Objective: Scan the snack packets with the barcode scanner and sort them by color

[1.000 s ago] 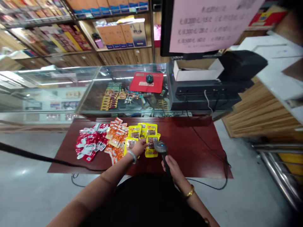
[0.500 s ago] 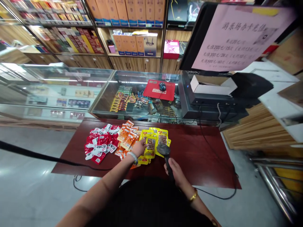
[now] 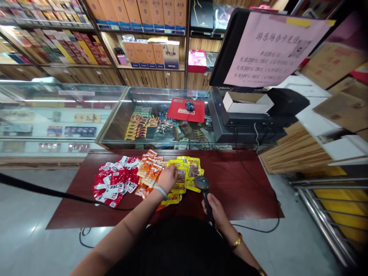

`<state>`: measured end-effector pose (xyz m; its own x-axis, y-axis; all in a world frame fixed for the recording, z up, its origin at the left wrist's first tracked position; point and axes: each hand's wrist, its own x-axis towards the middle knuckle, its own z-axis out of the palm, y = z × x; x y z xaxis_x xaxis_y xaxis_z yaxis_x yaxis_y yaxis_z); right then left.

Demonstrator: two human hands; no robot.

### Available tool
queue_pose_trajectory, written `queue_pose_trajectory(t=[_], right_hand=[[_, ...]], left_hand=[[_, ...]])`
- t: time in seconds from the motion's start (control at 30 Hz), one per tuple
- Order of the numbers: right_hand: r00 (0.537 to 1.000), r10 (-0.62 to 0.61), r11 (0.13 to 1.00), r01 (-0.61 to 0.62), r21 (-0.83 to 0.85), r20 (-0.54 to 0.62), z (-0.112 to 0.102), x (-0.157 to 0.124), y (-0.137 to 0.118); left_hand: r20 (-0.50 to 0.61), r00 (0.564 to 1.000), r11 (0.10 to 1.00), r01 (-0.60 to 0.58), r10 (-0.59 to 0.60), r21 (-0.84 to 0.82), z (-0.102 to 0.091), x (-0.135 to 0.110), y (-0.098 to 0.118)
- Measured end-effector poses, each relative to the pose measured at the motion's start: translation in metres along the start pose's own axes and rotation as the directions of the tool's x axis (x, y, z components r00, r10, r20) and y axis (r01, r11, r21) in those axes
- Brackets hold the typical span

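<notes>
My right hand (image 3: 215,209) grips the handle of a black barcode scanner (image 3: 202,182), whose head points at the yellow snack packets (image 3: 192,171) on the dark red table (image 3: 241,184). My left hand (image 3: 168,177), with a pale bangle at the wrist, lies with curled fingers on the yellow packets. To its left lie a heap of orange packets (image 3: 149,172) and a heap of red and white packets (image 3: 115,182).
Behind the table stands a glass display counter (image 3: 120,115) with a red mouse pad and mouse (image 3: 186,109). A cash register with a screen and a pink notice (image 3: 270,50) stands at the right. A black cable (image 3: 43,191) crosses the left side. Shelves of boxes fill the back wall.
My left hand has slid from the packet in front of the scanner to the upper yellow packets. The scanner shifted slightly right. The camera has tilted up.
</notes>
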<state>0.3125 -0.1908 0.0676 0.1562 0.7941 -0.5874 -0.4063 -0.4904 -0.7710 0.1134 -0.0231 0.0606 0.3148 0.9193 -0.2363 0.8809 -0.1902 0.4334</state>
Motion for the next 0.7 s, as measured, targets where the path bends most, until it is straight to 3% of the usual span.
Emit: queue_pose_trajectory(t=[0.1, 0.2, 0.3, 0.47, 0.7], right_hand=[[1.0, -0.025, 0.999, 0.025, 0.023, -0.011, -0.007, 0.0, 0.002], [0.999, -0.038, 0.999, 0.038, 0.018, -0.006, -0.015, -0.001, 0.003], [0.999, -0.033, 0.999, 0.033, 0.009, -0.016, -0.024, -0.001, 0.001], [0.999, -0.038, 0.999, 0.039, 0.025, -0.033, -0.036, 0.0, -0.006], [0.997, 0.036, 0.995, -0.029, 0.095, -0.067, -0.049, 0.007, -0.01]], left_hand=[[0.013, 0.997, 0.995, -0.08, 0.08, 0.06, 0.011, 0.012, 0.022], [0.046, 0.996, 0.979, -0.082, 0.075, 0.188, 0.026, 0.026, 0.047], [-0.003, 0.998, 0.954, -0.057, 0.061, 0.293, 0.044, 0.038, 0.065], [0.003, 1.0, 0.944, -0.012, 0.012, 0.33, 0.063, 0.051, 0.072], [0.004, 0.99, 0.919, 0.128, -0.14, 0.373, 0.06, 0.063, 0.075]])
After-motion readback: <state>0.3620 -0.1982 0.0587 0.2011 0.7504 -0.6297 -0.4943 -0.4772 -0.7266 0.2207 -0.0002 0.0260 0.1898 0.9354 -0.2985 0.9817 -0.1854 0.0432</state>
